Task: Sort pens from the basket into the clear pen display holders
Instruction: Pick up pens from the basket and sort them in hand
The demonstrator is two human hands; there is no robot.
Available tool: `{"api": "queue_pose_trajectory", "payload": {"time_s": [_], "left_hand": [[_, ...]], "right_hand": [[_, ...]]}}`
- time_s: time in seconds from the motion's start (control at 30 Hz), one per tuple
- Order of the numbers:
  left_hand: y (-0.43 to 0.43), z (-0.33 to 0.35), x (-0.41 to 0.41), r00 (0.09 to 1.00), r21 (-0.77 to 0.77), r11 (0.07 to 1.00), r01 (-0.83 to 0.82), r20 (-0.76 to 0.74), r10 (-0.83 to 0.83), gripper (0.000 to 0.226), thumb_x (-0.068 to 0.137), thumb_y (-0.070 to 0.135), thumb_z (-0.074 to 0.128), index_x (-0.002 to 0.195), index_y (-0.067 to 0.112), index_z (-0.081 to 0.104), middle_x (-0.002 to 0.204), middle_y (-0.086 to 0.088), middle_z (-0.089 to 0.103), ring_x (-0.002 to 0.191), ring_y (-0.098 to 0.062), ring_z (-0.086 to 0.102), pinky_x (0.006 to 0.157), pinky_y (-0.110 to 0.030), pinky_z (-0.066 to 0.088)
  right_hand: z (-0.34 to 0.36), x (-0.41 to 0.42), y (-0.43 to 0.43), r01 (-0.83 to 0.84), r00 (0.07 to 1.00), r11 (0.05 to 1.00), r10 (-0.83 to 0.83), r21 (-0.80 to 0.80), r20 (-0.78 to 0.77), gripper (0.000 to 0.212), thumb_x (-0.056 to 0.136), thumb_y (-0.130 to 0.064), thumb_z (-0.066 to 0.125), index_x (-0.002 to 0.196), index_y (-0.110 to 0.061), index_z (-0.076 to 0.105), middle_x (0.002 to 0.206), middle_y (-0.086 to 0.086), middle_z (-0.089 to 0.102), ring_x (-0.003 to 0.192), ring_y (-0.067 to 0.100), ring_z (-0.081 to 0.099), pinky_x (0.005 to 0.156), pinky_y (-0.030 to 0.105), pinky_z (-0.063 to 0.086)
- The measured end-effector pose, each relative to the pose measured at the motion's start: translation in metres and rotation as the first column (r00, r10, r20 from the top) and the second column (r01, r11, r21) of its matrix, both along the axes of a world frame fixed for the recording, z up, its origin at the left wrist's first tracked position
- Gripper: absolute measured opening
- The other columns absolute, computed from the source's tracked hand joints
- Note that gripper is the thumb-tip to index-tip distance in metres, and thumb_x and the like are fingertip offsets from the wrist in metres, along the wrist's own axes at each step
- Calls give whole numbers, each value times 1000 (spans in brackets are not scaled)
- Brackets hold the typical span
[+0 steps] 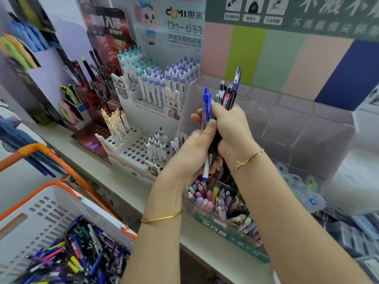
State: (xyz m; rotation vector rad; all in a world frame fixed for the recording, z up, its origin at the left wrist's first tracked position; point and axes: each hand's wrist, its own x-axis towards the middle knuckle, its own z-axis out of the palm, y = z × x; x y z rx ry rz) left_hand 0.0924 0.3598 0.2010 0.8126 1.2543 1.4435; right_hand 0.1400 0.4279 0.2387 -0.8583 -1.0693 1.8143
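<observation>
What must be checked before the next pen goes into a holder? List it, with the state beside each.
1. Left hand holds the blue pen: ok.
2. Right hand grips the pen bundle: ok.
3. Blue pen separated from the bundle: cannot tell, they sit close together.
4. Clear holder has free compartments: ok, the upper ones look empty.
5. Which compartment suits the blue pen: cannot tell.
6. Basket has pens left: ok.

Pale shelf [205,249], white pen stand [131,154], red display [86,140], clear pen holder [229,236]
</observation>
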Motion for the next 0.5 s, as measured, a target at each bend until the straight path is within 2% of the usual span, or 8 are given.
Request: {"api": "queue_pose_trajectory", "payload": {"time_s": [0.1, 0.13, 0.23, 0.33, 0.43, 0.5], "left_hand": [[0, 5, -2, 993, -12, 997, 73, 92, -71, 53, 80, 58, 45, 99, 9, 52, 61, -5, 51, 43, -13, 46, 39, -22, 36], [-1, 5, -4, 991, -16, 997, 81, 110, -79, 52, 79, 59, 46, 97, 10, 53, 62, -5, 51, 43, -14, 46, 40, -22, 36], [-3, 6, -5, 983, -31, 997, 75, 171, -69, 52, 77, 59, 48, 90, 9, 55, 68, -9, 49, 46, -16, 45, 43, -22, 36], [-7, 7, -8, 973, -20, 998, 51, 224, -46, 44, 79, 55, 51, 82, 11, 55, 67, -7, 48, 49, -14, 45, 44, -22, 37], [-17, 0, -13, 941, -21, 1000, 11, 339, -3, 44, 83, 53, 52, 96, 13, 63, 81, -8, 60, 68, -19, 57, 67, -30, 46], [-22, -6, -9, 864, -70, 992, -105, 487, 126, 50, 87, 53, 51, 103, 8, 66, 94, -13, 68, 85, -27, 65, 84, -40, 51]], "right_hand": [[1, 4, 1, -74, 997, 997, 74, 16, 2, 22, 95, -25, 59, 103, -5, 57, 74, 9, 66, 55, 17, 67, 53, 26, 55], [2, 4, 2, -117, 993, 993, 116, 30, 4, 21, 93, -24, 62, 100, -5, 57, 75, 10, 66, 57, 18, 67, 53, 26, 54], [4, 2, 2, -233, 972, 970, 234, 74, -2, 17, 85, 0, 66, 95, -1, 53, 71, 11, 61, 53, 18, 65, 51, 26, 53], [5, -5, 1, -183, 983, 980, 185, 80, -14, 23, 80, 13, 61, 85, -5, 47, 66, 10, 52, 45, 15, 56, 47, 25, 50], [6, -9, 6, -17, 1000, 983, 20, 185, -15, 28, 78, 12, 62, 89, -6, 44, 68, 8, 52, 45, 15, 54, 48, 28, 50], [7, -8, 8, 85, 996, 947, -78, 309, -33, 31, 78, 11, 62, 88, -13, 44, 72, 8, 54, 48, 20, 55, 52, 32, 51]]}}
